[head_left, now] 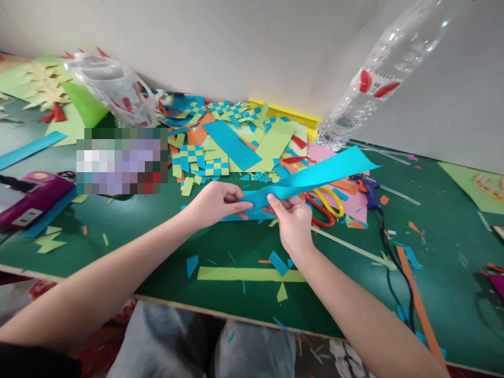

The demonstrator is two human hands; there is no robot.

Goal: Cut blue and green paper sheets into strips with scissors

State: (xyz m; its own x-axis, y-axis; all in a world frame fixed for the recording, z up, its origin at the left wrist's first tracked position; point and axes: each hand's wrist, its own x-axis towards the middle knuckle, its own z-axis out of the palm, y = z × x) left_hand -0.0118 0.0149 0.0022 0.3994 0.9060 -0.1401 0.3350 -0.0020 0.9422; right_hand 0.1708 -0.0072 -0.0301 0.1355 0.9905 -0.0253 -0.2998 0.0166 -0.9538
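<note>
One purple device (41,197) sits at the left edge, outside the forearms' reach across the frame. A bag (118,97) stands upper left; woven pieces (192,155) lie upper centre, probably pushed back for elbow room. At the centre, the left hand (212,206) pinches the blue strip (323,170) near its lower end, thumb against fingertips, likely to steady it. Just beside, the right hand (295,226) presses its thumb on top, fingers curled beneath, seemingly for control, while the strip's far end rises free, above the scissors (333,192).
</note>
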